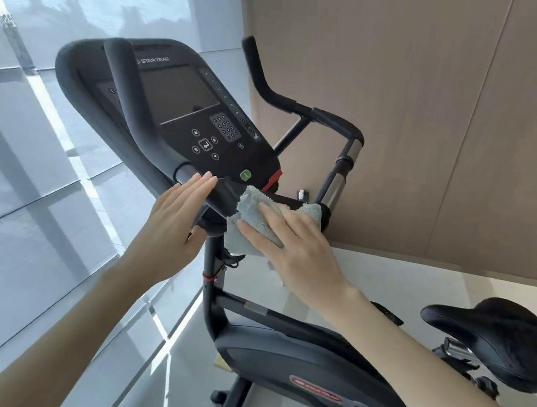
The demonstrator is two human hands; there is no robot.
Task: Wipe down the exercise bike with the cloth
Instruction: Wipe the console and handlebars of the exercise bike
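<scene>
A black exercise bike (293, 351) fills the view, with its console (184, 105) tilted at upper left and a black saddle (494, 339) at the right. My right hand (293, 240) presses a light grey-blue cloth (246, 207) flat against the bar just below the console, fingers spread over it. My left hand (173, 222) rests flat on the left handlebar (140, 133) near its joint with the console, fingers straight and together, holding nothing. The right handlebar (273, 95) curves away behind the console.
A large window with a translucent blind (27, 173) runs along the left. A beige panelled wall (439, 123) stands behind the bike. The pale floor (402, 287) shows beneath the frame, and the bike's front foot (232, 405) sits on it.
</scene>
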